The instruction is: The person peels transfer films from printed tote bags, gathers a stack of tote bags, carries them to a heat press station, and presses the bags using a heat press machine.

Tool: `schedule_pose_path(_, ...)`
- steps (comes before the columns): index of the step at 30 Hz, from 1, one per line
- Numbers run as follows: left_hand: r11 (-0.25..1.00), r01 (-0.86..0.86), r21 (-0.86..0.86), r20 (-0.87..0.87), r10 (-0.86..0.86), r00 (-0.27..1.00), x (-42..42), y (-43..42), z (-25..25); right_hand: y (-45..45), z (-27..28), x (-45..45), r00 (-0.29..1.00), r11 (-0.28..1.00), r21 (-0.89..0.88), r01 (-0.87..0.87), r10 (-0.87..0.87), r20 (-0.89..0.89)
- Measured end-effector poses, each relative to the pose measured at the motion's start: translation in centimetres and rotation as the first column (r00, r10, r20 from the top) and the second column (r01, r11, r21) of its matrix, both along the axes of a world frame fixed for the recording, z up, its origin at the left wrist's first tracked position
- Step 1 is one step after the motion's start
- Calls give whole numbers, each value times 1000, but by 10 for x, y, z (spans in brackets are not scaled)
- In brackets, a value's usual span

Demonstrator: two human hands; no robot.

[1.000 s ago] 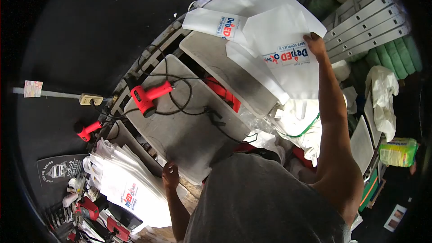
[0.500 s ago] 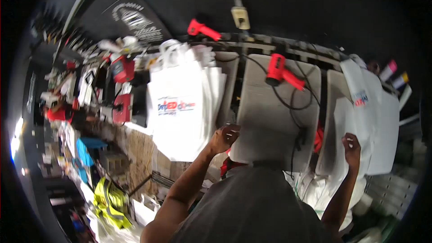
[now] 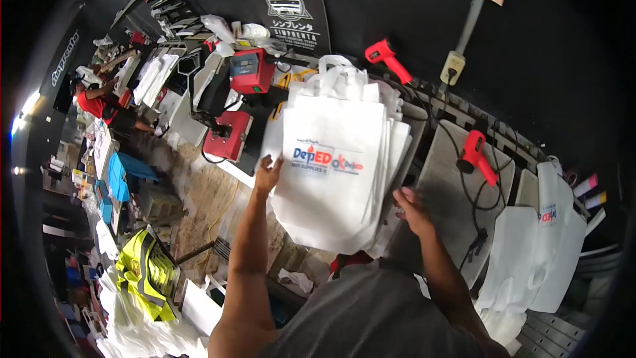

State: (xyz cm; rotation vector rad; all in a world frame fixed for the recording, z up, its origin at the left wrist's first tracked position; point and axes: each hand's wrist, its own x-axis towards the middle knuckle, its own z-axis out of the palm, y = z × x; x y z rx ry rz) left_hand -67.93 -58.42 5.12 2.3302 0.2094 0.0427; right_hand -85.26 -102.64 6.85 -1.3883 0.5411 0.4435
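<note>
A stack of white printed bags lies in front of me, handles toward the wall. My left hand is at the stack's left edge, fingers bent; whether it grips a bag cannot be made out. At the right side of the stack is my right hand, its fingers apart and nothing visible in them. A red heat gun rests on the grey platen, its black cable trailing. Another red heat gun sits behind, near the wall.
More white bags lie on the right. Red press machines stand to the left. A yellow safety vest hangs at lower left. Farther back, a person in a red top works at a table. An outlet box is on the wall.
The view has swung left to the bag stack. My right hand has let go of the white bag on the right and moved beside the stack; my left hand has reached its left edge.
</note>
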Motion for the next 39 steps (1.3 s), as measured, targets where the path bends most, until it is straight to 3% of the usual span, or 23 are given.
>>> schedule_pose_path(1,997,-9,-81,-115,0,993,6,5,-14,24,-7,14,997,995,-75,68,-64,53)
schedule_pose_path(2,987,-27,-160,-226,-10,974,13,8,-29,33,-9,26,998,1000,7,24,-24,61)
schedule_pose_path(4,957,128,-261,-398,-227,889,22,7,-33,61,-8,48,986,992,-52,116,-122,-115)
schedule_pose_path(8,982,134,-136,-450,-182,874,20,2,-21,88,10,63,989,961,-240,135,-144,-21)
schedule_pose_path(11,977,163,-134,-406,-204,891,21,7,-42,100,19,73,994,938,-336,89,-105,-31)
schedule_pose_path(12,970,129,-208,-335,-194,922,16,2,-32,105,25,75,992,930,-362,68,-100,-71)
schedule_pose_path(16,933,143,-332,-109,-188,976,6,-1,-32,110,13,83,997,949,-308,70,-78,-13)
schedule_pose_path(18,957,103,-271,-213,-164,963,-1,-2,-31,106,11,82,995,955,-279,101,-100,17)
schedule_pose_path(20,997,46,-68,-382,-69,922,-2,-3,-30,100,-20,80,988,961,-228,156,-149,48)
schedule_pose_path(24,970,112,-217,-246,-166,955,10,10,-53,101,5,79,983,958,-254,134,-161,-89)
schedule_pose_path(26,972,89,-217,-564,-199,801,15,11,-1,104,12,81,980,961,-252,113,-150,-131)
schedule_pose_path(29,951,-37,-308,-610,-167,775,27,19,-30,100,-3,82,966,959,-230,166,-205,-157)
schedule_pose_path(30,950,-39,-310,-607,-167,777,23,13,-16,99,-4,81,960,961,-217,169,-211,-185)
schedule_pose_path(32,883,36,-467,-383,-239,892,13,1,16,98,-10,82,955,965,-202,167,-210,-210)
schedule_pose_path(33,856,69,-513,-301,-255,919,12,-1,21,96,-11,83,958,979,-111,169,-190,-215)
schedule_pose_path(35,775,150,-614,-102,-267,958,15,-2,-7,93,-17,84,960,985,-25,170,-171,-223)
schedule_pose_path(36,772,142,-620,-108,-263,959,17,3,-24,93,-17,86,967,991,-1,134,-131,-220)
schedule_pose_path(38,922,172,-347,-329,-291,898,23,15,-55,89,-19,85,970,996,11,90,-85,-226)
schedule_pose_path(39,945,153,-289,-365,-257,895,19,14,-38,87,-22,84,980,998,1,66,-65,-186)
